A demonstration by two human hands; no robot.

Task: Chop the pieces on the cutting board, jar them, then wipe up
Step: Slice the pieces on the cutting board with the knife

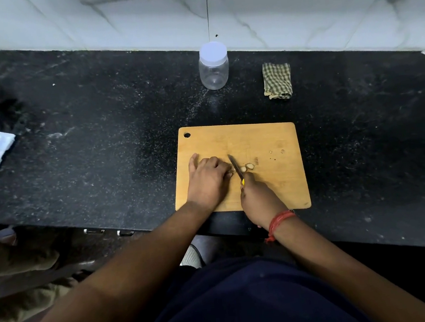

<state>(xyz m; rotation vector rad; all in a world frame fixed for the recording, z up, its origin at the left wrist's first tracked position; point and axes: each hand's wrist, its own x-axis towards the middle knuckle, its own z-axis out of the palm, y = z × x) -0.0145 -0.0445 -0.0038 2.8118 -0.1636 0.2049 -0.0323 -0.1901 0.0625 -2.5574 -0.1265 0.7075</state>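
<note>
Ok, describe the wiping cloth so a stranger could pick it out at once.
Start at the white marble wall behind the black counter. Just in front of it, right of the clear jar, lies the folded cloth. It alone is soft, with a green-and-cream check.

— Where's the view from?
— Head-worn, one wide-angle lens, above the person's own arms.
— Facing?
— Forward and steeply down onto the black counter, close in; the white wall runs along the top, edges bowed. No second view.
</note>
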